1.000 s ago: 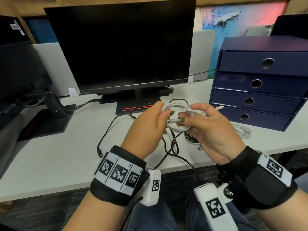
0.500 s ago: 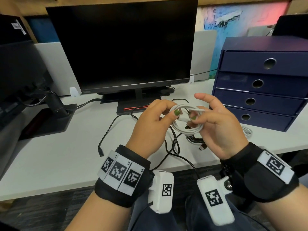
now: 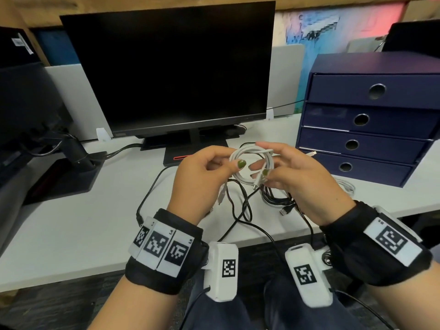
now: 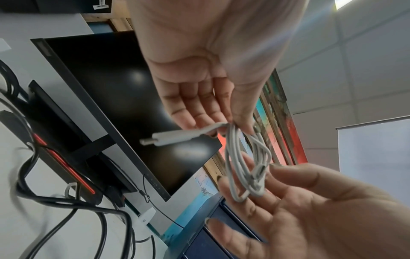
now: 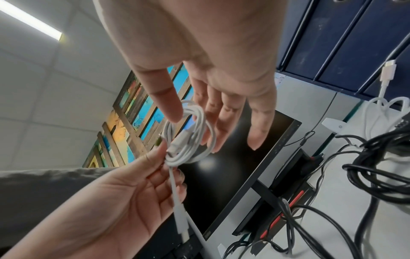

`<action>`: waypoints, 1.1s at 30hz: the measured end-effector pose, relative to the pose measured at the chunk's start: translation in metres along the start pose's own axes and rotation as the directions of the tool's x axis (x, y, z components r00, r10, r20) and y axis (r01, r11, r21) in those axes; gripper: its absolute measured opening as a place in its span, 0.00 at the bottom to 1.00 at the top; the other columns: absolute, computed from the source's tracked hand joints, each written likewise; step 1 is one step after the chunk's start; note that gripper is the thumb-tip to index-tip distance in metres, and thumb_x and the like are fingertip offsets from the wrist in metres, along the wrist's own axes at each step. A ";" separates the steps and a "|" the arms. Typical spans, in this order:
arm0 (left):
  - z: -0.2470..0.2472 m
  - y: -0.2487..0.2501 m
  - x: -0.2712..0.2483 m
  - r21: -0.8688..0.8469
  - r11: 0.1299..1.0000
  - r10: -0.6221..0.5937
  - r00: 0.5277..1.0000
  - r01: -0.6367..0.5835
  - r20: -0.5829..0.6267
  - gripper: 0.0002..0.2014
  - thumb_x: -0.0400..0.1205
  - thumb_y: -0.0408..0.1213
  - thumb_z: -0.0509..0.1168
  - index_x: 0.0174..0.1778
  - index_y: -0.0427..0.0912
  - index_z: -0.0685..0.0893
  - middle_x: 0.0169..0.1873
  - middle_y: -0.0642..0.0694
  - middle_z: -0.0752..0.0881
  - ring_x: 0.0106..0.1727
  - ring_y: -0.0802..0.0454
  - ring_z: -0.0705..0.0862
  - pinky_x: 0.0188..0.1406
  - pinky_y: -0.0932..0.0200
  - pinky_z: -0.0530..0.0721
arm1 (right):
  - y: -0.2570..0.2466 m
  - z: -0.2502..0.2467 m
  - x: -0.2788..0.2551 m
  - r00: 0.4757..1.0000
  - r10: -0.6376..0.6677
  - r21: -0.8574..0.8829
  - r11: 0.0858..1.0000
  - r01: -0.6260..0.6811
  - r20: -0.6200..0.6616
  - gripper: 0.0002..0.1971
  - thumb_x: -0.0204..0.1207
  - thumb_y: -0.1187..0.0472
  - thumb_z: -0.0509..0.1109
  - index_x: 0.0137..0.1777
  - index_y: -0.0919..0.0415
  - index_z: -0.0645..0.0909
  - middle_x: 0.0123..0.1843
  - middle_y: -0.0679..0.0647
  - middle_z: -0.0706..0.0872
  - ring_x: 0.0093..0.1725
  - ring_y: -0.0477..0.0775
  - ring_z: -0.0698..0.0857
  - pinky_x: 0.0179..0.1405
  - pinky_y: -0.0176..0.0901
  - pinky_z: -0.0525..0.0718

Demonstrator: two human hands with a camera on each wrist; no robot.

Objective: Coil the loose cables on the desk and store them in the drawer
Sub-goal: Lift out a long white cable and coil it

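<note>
Pinching opposite sides of the coiled white cable [image 3: 250,166] between them, both hands, left hand [image 3: 202,177] and right hand [image 3: 300,179].

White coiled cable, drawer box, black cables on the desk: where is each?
white coiled cable [image 3: 240,177], head view, lower loop.
drawer box [image 3: 333,91], head view, top drawer front.
black cables [image 3: 273,198], head view, bundle's middle.

Counted: one monitor [image 3: 171,70] at 12 o'clock, one drawer unit [image 3: 371,115] with four drawers at 2 o'clock, two white cables, one coiled [image 3: 250,167], one on the desk [image 3: 346,185], and two hands.
</note>
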State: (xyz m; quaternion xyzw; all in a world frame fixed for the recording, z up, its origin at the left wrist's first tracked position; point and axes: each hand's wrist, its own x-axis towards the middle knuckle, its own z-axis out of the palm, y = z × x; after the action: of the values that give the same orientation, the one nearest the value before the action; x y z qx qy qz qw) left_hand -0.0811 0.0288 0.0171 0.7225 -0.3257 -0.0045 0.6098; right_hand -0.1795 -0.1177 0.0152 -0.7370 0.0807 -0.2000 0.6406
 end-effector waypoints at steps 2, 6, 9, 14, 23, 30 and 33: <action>0.002 -0.001 0.000 -0.004 1.000 -0.021 1.000 0.021 -0.003 0.08 0.76 0.36 0.73 0.50 0.48 0.90 0.38 0.48 0.90 0.41 0.51 0.88 0.47 0.51 0.88 | 0.001 -0.002 0.000 0.999 0.005 -0.012 1.000 -0.006 -0.032 0.20 0.75 0.71 0.66 0.63 0.49 0.82 0.53 0.53 0.90 0.56 0.61 0.87 0.62 0.68 0.81; 0.004 -0.003 0.000 -0.016 0.999 -0.048 0.999 0.047 -0.014 0.07 0.76 0.36 0.74 0.49 0.46 0.90 0.37 0.48 0.90 0.37 0.55 0.88 0.39 0.57 0.89 | 0.005 -0.009 -0.001 0.998 0.038 -0.050 0.998 -0.041 -0.045 0.15 0.77 0.66 0.67 0.60 0.49 0.84 0.51 0.52 0.90 0.53 0.52 0.88 0.58 0.57 0.86; 0.006 -0.008 0.001 -0.016 0.997 -0.080 0.997 0.080 -0.002 0.08 0.75 0.36 0.74 0.50 0.46 0.90 0.35 0.48 0.91 0.35 0.55 0.88 0.34 0.61 0.89 | 0.012 -0.014 -0.003 0.997 0.023 -0.110 0.993 -0.031 -0.072 0.12 0.78 0.66 0.69 0.58 0.53 0.86 0.44 0.59 0.90 0.39 0.52 0.86 0.40 0.44 0.87; 0.012 -0.024 0.000 0.152 0.981 -0.139 0.986 0.124 0.090 0.08 0.79 0.45 0.70 0.53 0.53 0.88 0.41 0.51 0.89 0.40 0.58 0.88 0.36 0.66 0.85 | 0.033 -0.033 0.000 0.978 0.130 0.038 0.991 -0.125 -0.164 0.09 0.79 0.71 0.67 0.55 0.65 0.86 0.37 0.62 0.87 0.30 0.50 0.83 0.31 0.37 0.86; 0.028 -0.046 -0.002 0.565 0.821 -0.223 0.866 -0.080 0.447 0.12 0.78 0.48 0.71 0.58 0.60 0.86 0.55 0.58 0.77 0.48 0.62 0.80 0.44 0.74 0.74 | 0.060 -0.098 0.011 0.818 0.361 0.383 0.904 -0.190 -0.448 0.04 0.79 0.72 0.65 0.49 0.64 0.80 0.34 0.59 0.81 0.29 0.51 0.84 0.35 0.41 0.87; 0.036 -0.054 -0.001 0.666 0.720 -0.356 0.720 -0.195 0.596 0.31 0.66 0.56 0.77 0.66 0.64 0.78 0.59 0.57 0.70 0.58 0.59 0.71 0.57 0.63 0.75 | 0.088 -0.124 0.017 0.751 0.452 0.549 0.823 -0.144 -0.482 0.08 0.79 0.75 0.64 0.53 0.64 0.74 0.42 0.63 0.83 0.41 0.57 0.87 0.30 0.41 0.89; 0.037 -0.058 0.000 0.679 0.705 -0.334 0.747 -0.207 0.574 0.25 0.66 0.51 0.79 0.56 0.61 0.79 0.56 0.57 0.69 0.56 0.58 0.72 0.57 0.60 0.78 | 0.091 -0.121 0.023 0.755 0.472 0.589 0.795 -0.142 -0.455 0.07 0.80 0.76 0.61 0.53 0.66 0.73 0.46 0.67 0.84 0.43 0.60 0.89 0.31 0.43 0.90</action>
State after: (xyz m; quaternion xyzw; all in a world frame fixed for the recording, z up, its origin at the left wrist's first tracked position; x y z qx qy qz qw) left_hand -0.0693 -0.0006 -0.0434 0.8600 -0.4681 -0.1575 0.1283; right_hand -0.1948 -0.2520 -0.0569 -0.4131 0.3399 -0.3164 0.7834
